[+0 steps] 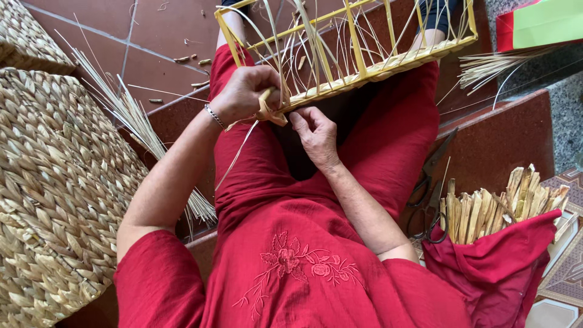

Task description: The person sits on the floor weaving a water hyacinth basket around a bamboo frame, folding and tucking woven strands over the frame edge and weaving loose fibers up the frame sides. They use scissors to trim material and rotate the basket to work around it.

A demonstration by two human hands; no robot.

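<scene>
Left hand [243, 94] is clenched on the near corner of the yellow wire frame [355, 58], w/ a flat straw strand [267, 112] pinched at the corner and its tail hanging to 7 o'clock. Right hand [316, 135], just at 4 o'clock of the left, pinches the same strand where it wraps the corner. Frame rests across the lap, tilted, w/ its far end at 1 o'clock.

Risks, as I judge them: the strand looks dry & thin, so a hard tug could snap it at the bend. If the pinch slips, the woven row along the frame edge may loosen. Loose upright stalks [316, 36] could poke the fingers.

Further out: scissors [428, 194] at 4 o'clock beside a bundle of cut reed pieces [504, 203], woven baskets [54, 200] at 9 o'clock, loose straw [130, 115] on the floor.
</scene>
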